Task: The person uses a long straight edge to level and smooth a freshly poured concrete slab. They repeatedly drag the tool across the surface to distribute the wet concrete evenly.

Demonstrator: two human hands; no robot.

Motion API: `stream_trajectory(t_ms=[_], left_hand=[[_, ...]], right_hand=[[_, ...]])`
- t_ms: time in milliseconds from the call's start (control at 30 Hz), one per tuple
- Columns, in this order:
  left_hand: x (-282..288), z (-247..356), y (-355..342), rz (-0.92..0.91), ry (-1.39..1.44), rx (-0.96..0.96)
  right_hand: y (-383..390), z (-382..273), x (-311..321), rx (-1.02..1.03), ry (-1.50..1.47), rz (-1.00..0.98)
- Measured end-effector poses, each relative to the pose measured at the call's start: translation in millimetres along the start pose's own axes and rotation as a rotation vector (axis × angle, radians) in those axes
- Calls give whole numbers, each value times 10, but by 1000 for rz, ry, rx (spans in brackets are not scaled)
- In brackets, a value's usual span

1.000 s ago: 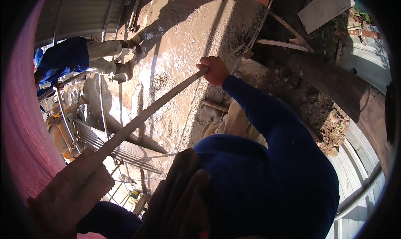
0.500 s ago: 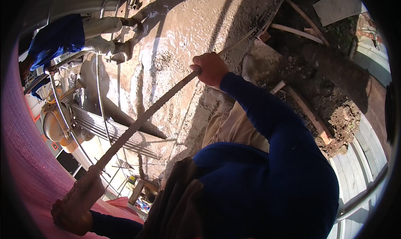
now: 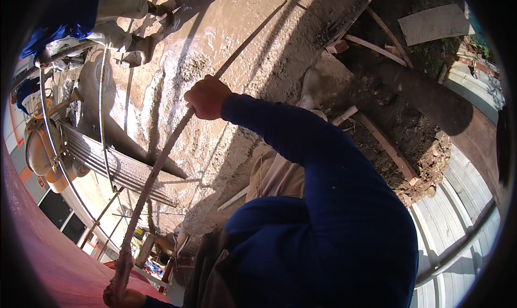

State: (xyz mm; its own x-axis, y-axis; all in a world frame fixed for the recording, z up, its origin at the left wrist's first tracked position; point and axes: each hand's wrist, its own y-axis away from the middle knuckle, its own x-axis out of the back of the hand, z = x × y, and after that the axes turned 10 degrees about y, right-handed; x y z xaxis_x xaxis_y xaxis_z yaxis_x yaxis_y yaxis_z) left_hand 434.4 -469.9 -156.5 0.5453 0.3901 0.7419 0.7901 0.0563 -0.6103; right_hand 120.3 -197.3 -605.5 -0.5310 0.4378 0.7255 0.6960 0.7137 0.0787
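The right hand (image 3: pixel 209 97) is wrapped tightly round the middle of the pole (image 3: pixel 161 160), and the left hand (image 3: pixel 128 298) is curled about its crusted lower end, the far tip lying over the concrete (image 3: pixel 232 25). That looks part-finished, slick in places, with coarse patches left. A co-worker (image 3: pixel 67 14), the ribbed sheet (image 3: pixel 110 160) and a plank (image 3: pixel 389 147) crowd its sides.

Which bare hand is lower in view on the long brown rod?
Your left hand, at the rod's lumpy lower end; your right hand grips it higher.
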Motion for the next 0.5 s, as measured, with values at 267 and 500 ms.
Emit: stream_trajectory(t_ms=[267,500], left_hand=[[-205,50,704,-215,-137,-35],[-718,438,819,83,890,636]], right_hand=[[-465,494,-277,35,101,-161],[305,1289,-156,-53,133,-209]])
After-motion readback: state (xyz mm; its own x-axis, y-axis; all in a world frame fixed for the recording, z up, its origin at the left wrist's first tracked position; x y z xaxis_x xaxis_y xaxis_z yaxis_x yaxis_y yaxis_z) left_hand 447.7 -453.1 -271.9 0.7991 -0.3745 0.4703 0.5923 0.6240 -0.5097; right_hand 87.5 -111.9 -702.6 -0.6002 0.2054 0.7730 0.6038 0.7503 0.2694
